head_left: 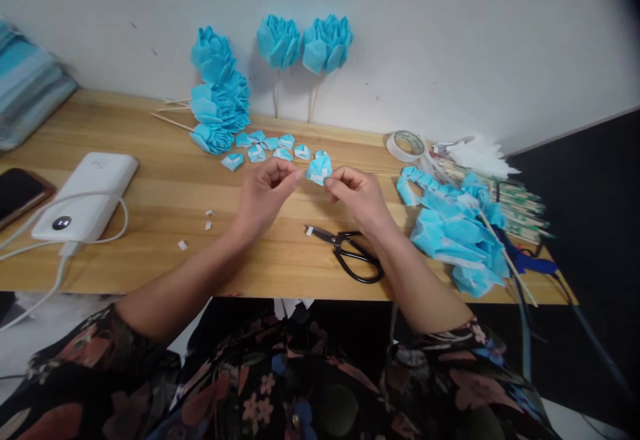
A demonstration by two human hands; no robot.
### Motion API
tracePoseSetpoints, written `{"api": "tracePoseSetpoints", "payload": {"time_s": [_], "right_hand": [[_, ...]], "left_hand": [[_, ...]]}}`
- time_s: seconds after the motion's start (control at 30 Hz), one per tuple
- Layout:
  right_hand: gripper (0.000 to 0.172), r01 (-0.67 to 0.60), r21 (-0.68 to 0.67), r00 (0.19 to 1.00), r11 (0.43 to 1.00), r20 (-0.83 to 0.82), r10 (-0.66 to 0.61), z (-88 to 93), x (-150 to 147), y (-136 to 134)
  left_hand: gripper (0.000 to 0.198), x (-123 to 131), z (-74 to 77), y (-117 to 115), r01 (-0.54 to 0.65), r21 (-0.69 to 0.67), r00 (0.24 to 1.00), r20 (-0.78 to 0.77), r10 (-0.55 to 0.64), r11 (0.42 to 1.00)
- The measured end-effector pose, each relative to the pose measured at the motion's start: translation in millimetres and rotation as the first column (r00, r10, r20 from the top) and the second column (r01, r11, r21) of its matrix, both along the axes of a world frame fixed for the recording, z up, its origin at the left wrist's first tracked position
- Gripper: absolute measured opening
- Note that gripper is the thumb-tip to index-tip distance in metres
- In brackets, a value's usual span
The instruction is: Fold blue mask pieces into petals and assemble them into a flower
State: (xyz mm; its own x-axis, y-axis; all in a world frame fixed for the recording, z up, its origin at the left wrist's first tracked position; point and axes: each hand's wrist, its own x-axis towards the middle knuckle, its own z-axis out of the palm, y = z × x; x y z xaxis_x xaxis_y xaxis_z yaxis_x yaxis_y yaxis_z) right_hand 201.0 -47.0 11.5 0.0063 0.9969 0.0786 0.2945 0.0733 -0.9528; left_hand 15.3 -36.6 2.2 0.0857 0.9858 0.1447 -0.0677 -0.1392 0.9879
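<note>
Between my two hands is a small folded blue paper petal with white patches on it. My right hand pinches its right edge between thumb and fingertips. My left hand is closed in a pinch just left of the petal, a small gap apart; whatever it may hold is too small to make out. Behind the hands lie several similar folded petals in loose rows. Black-handled scissors lie in front of my right hand, with a small white scrap on the blade tip.
Blue paper flowers on sticks lie at the back left; two more flowers lean on the wall. Right are a tape roll, crumpled blue paper and wrapped sticks. Left are a cabled power bank and phone.
</note>
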Motion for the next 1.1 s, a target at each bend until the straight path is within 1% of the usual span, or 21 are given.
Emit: {"api": "tracePoseSetpoints", "payload": {"time_s": [0.07, 0.13, 0.2, 0.27, 0.37, 0.57, 0.87, 1.1], "right_hand": [[0.019, 0.001, 0.005, 1.0, 1.0, 0.001, -0.002, -0.3, -1.4, -0.1], [0.018, -0.001, 0.011, 1.0, 1.0, 0.003, 0.001, 0.0, -3.0, -0.6], [0.018, -0.008, 0.016, 1.0, 1.0, 0.006, 0.007, 0.8, -4.5, -1.4], [0.018, -0.016, 0.023, 1.0, 1.0, 0.007, 0.016, 1.4, -5.9, -2.3], [0.02, -0.029, 0.032, 1.0, 0.999, 0.011, 0.028, 0.9, -7.3, -3.3], [0.02, -0.042, 0.045, 0.999, 0.998, -0.003, 0.042, -2.3, -8.2, -3.4], [0.017, -0.043, 0.159, 0.991, 0.986, 0.134, 0.021, 1.3, -12.0, -6.8], [0.018, -0.049, 0.19, 0.989, 0.981, 0.149, 0.021, 0.3, -13.3, -7.8]], "left_hand": [[0.015, 2.3, -0.3, -6.1, 0.026, 0.085, 0.994, -0.108, -0.017, 0.996], [0.016, 4.7, -1.6, -10.7, 0.061, 0.12, 0.979, -0.203, -0.036, 0.991], [0.017, 6.2, -3.4, -12.4, 0.07, 0.146, 0.963, -0.267, -0.029, 0.987], [0.016, 6.7, -5.2, -11.6, 0.055, 0.165, 0.954, -0.299, -0.003, 0.985], [0.013, 5.7, -7.0, -8.6, 0.023, 0.166, 0.944, -0.328, 0.033, 0.986], [0.012, 4.1, -8.4, -7.3, -0.001, 0.154, 0.933, -0.356, 0.056, 0.988], [0.014, 3.7, -9.8, -5.7, -0.008, 0.133, 0.936, -0.348, 0.054, 0.991], [0.013, 4.4, -8.2, -6.4, -0.013, 0.143, 0.933, -0.353, 0.064, 0.99]]}}
